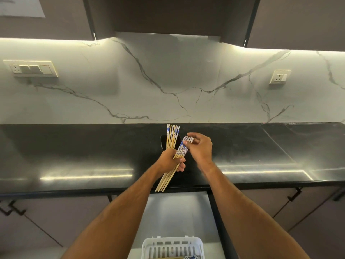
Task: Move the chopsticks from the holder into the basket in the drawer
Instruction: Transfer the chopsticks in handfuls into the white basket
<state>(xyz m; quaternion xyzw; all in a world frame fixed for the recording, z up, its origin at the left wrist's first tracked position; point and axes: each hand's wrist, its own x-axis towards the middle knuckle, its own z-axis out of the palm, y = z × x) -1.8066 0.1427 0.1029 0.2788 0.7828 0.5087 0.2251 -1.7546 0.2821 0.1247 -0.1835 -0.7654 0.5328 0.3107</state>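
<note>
Gleaming black countertop (74,156), veined marble backsplash (168,81), open drawer (168,212)

left hand (170,161): grips tilted chopstick bundle (173,165)
right hand (200,146): pinches bundle's patterned tops
holder (164,143): dark, just behind left hand, more chopsticks (172,136) upright in it
basket (172,246): white, in open drawer (177,212), below both hands

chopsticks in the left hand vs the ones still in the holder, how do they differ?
The bundle in the left hand slants, patterned ends up-right, bare tips down-left past the counter edge; the holder bundle stands nearly upright in the dark holder.
The left hand grips the hand bundle mid-length and the right hand pinches its patterned tops; no hand touches the holder bundle.
Both: pale wood with blue-and-white patterned ends.
</note>
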